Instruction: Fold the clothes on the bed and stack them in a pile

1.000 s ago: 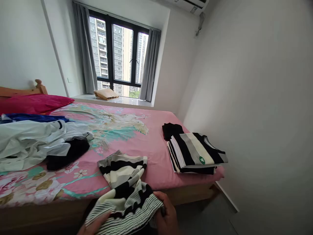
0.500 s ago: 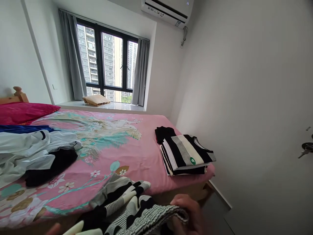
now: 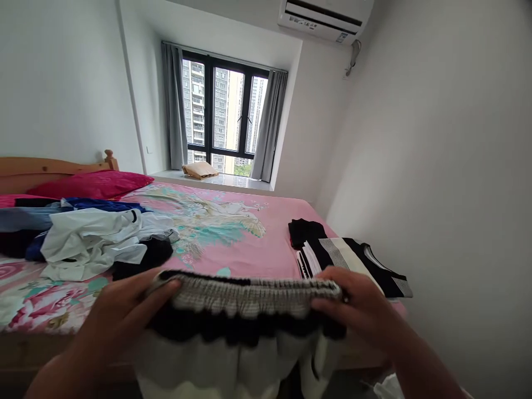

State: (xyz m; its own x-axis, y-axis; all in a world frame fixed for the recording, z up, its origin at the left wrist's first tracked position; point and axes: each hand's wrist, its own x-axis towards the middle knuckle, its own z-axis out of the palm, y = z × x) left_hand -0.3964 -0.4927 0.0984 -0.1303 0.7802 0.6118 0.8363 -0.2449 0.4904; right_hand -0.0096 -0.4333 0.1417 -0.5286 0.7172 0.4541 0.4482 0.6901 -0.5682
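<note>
A pair of striped shorts (image 3: pixel 233 332) in black, white and grey hangs down in front of the bed from a gathered elastic waistband. My left hand (image 3: pixel 137 302) pinches one end of that waistband between thumb and fingers. Its other end is gripped by my right hand (image 3: pixel 349 296), so the band is stretched out level. The lower part of the shorts is blurred and runs out of the bottom of the view. Beyond my right hand lies a stack of folded black, white and striped clothes (image 3: pixel 349 255), a striped top uppermost.
A heap of loose white clothes (image 3: pixel 100 238), with blue and black ones, lies on the left of the pink flowered bed (image 3: pixel 274 216). A red pillow (image 3: pixel 95 184) is by the headboard. Folded black cloth (image 3: pixel 306 231) touches the stack. Something white (image 3: pixel 388 386) shows low on the right.
The shorts have been lifted off the bed's near edge and spread by the waistband. Both hands have come up into view, holding it. The view has swung left.
</note>
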